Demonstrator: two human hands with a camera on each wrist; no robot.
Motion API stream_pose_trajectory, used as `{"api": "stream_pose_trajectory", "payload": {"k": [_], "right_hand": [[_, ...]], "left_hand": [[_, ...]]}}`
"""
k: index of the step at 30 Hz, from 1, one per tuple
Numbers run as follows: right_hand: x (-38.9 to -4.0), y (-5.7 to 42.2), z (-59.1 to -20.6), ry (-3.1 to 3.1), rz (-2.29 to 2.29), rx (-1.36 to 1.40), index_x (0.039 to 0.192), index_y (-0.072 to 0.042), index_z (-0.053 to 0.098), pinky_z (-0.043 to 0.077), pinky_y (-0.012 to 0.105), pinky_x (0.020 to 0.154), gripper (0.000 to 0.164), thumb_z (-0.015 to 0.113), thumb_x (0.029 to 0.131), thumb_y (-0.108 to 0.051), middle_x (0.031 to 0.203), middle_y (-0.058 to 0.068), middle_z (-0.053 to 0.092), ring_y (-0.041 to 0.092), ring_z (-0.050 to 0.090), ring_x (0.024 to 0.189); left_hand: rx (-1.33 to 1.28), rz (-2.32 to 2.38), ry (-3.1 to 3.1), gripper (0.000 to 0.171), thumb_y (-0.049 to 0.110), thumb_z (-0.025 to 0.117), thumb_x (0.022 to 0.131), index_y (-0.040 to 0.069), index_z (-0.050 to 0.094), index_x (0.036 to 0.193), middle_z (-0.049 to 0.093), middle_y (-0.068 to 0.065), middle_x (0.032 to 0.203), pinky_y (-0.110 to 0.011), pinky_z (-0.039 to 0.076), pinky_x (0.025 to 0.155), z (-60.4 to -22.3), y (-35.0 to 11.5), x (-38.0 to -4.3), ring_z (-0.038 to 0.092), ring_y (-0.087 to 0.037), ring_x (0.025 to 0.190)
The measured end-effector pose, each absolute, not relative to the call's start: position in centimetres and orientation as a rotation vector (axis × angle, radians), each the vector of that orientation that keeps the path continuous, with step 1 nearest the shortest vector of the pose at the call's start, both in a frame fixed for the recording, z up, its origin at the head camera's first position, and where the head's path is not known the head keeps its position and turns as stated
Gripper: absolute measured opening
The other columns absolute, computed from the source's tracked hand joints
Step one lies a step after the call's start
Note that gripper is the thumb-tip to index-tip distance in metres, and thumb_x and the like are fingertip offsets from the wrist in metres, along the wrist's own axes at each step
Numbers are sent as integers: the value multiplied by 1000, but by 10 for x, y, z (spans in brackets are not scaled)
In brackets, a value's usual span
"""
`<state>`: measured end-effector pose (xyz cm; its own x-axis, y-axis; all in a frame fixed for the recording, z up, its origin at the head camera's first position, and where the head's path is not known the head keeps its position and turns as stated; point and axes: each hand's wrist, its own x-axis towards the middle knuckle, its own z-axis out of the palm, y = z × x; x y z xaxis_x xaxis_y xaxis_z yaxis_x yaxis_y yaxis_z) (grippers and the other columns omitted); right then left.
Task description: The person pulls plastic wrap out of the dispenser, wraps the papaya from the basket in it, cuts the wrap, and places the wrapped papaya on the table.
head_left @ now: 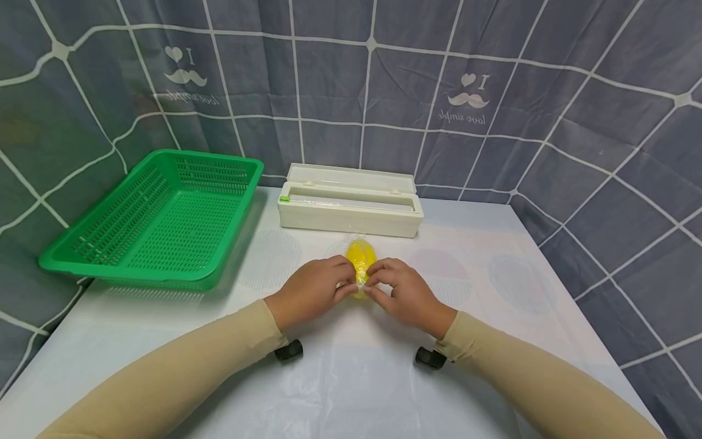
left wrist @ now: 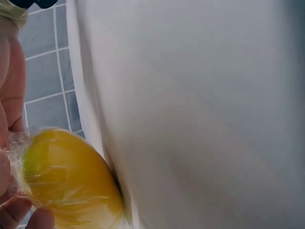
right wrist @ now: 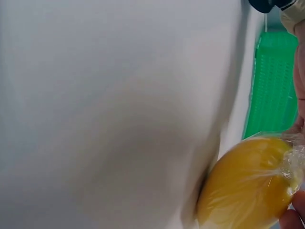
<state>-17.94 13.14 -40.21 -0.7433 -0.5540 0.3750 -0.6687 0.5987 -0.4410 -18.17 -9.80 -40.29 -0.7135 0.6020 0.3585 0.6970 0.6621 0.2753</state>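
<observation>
A smooth oval yellow fruit (head_left: 360, 255) lies on the table, wrapped in clear cling film (right wrist: 289, 164). In the left wrist view, a greenish patch marks the end of the fruit (left wrist: 71, 181) where the film bunches up. My left hand (head_left: 316, 288) pinches the bunched film at the fruit's near end, thumb and fingertips together. From the other side, my right hand (head_left: 408, 294) pinches the same gathered film, its fingertips close to the left ones. Both wrist views show the film creased and stretched over the fruit's skin.
Behind the fruit stands a white cling film dispenser (head_left: 351, 218) with its lid raised and a green slider (head_left: 284, 199) at its left end. A green plastic basket (head_left: 159, 274) sits at the back left. Grey checked curtains (head_left: 329, 73) enclose the white-covered table (head_left: 362, 390).
</observation>
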Motion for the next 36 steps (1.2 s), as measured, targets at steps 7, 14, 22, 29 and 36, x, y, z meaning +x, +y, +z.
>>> {"api": "stream_pose_trajectory", "payload": {"k": [7, 14, 22, 29, 36], "right_hand": [[-186, 133, -397, -2644, 970, 1014, 92, -9, 78, 58, 45, 96, 5, 76, 96, -10, 114, 8, 74, 26, 69, 110], [-194, 132, -392, -2691, 1059, 940, 97, -8, 78, 59, 45, 95, 4, 74, 97, -7, 110, 6, 76, 24, 71, 107], [-199, 129, -394, -2683, 1150, 811, 95, -8, 78, 59, 49, 86, 5, 74, 96, -6, 104, 6, 76, 22, 70, 97], [-203, 126, -396, -2745, 1261, 622, 103, -3, 74, 58, 46, 94, 10, 76, 96, -9, 107, 11, 70, 28, 68, 103], [-213, 129, -399, -2793, 1468, 500, 106, -6, 73, 56, 46, 105, 12, 77, 95, -10, 127, 13, 66, 32, 63, 124]], "left_hand": [[-949, -795, -2722, 13, 27, 76, 98, 14, 72, 100, 69, 3, 105, -29, 58, 83, -403, -96, -191, 65, -10, 90], [-778, -1061, -2823, 12, 22, 75, 99, 13, 68, 103, 69, 2, 102, -29, 55, 80, -401, -92, -199, 63, -14, 87], [-730, -1097, -2814, 10, 15, 71, 101, 14, 61, 103, 67, 1, 96, -30, 53, 74, -401, -89, -203, 60, -15, 83], [-848, -935, -2773, 12, 13, 68, 103, 14, 76, 111, 70, 0, 109, -35, 57, 89, -404, -89, -206, 65, -16, 96], [-961, -842, -2792, 28, 25, 82, 94, 17, 74, 120, 62, -6, 135, -41, 54, 106, -404, -98, -210, 64, -24, 123]]}}
